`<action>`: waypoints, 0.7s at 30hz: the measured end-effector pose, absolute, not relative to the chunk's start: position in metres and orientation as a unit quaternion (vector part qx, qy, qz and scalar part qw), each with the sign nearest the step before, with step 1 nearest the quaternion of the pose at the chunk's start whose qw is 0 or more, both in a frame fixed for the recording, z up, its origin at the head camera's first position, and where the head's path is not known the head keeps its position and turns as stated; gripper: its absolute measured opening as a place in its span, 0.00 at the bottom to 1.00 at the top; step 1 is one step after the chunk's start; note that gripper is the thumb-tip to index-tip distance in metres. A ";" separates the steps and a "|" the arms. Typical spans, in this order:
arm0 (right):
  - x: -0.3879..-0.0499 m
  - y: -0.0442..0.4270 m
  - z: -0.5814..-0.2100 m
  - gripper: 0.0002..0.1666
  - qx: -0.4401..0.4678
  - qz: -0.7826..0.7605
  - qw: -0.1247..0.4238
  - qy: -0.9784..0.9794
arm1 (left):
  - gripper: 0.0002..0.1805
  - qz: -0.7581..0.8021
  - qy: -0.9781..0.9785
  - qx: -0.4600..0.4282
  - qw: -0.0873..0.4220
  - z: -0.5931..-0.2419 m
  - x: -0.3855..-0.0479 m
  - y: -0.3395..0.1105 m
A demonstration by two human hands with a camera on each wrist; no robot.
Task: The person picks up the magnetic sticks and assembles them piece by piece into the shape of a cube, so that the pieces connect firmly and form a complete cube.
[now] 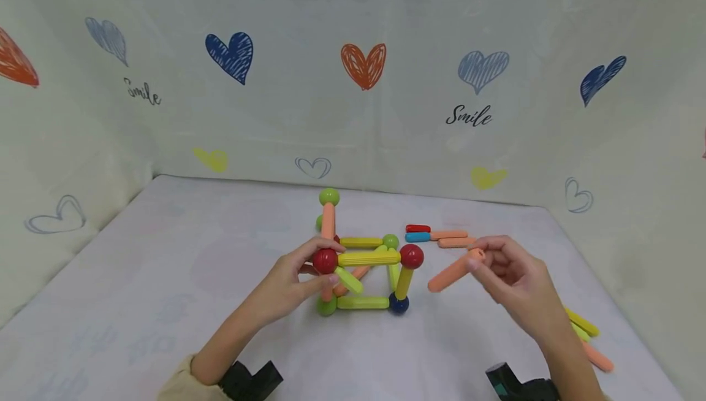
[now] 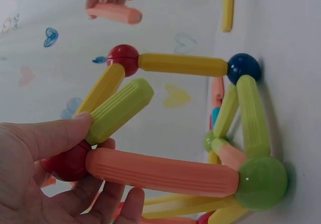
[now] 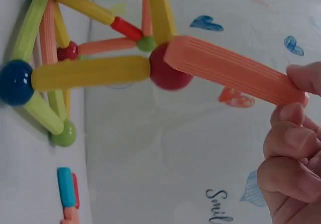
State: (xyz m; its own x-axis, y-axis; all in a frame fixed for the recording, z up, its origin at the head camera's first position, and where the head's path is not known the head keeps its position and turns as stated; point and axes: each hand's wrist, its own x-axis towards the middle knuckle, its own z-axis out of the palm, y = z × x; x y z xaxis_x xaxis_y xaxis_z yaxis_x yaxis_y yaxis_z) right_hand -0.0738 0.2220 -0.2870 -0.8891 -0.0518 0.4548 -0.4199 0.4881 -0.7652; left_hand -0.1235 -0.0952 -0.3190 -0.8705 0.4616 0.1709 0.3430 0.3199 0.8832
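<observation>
A frame of magnetic rods and balls stands on the table, with yellow, lime and orange rods between red, green and blue balls. My left hand (image 1: 292, 275) grips its near left corner, fingers and thumb about a red ball (image 2: 67, 162). The thumb touches the base of a lime rod (image 2: 120, 111) that juts from that ball with its far end free. To the right, my right hand (image 1: 513, 272) pinches one end of an orange magnetic rod (image 1: 453, 271). That rod's other end points at the frame's near right red ball (image 1: 412, 256); the head view shows them apart.
Behind the frame, a red rod (image 1: 417, 228), a blue rod (image 1: 417, 237) and orange rods (image 1: 455, 243) lie on the white table (image 1: 231, 229). More loose rods (image 1: 598, 357) lie by the right forearm. A cloth printed with hearts hangs behind.
</observation>
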 end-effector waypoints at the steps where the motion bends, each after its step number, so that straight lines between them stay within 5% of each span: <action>1: -0.072 0.217 -0.286 0.15 0.182 0.473 0.192 -0.840 | 0.20 0.528 0.810 0.247 0.056 -0.319 -0.124 -0.095; 7: -0.067 0.183 -0.296 0.19 0.294 0.399 0.176 -0.851 | 0.20 0.529 0.811 0.242 0.057 -0.318 -0.124 -0.095; 21: -0.077 0.138 -0.331 0.10 0.247 0.302 0.117 -0.913 | 0.20 0.533 0.807 0.249 0.046 -0.318 -0.123 -0.095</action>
State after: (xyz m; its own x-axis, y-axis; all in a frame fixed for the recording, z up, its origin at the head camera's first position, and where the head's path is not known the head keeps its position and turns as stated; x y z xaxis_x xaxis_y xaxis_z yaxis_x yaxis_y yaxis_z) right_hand -0.0766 0.1383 -0.3313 -0.8501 -0.3805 0.3639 -0.5225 0.6949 -0.4941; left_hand -0.1230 -0.0948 -0.3183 -0.8720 0.4510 0.1904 0.3523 0.3081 0.8837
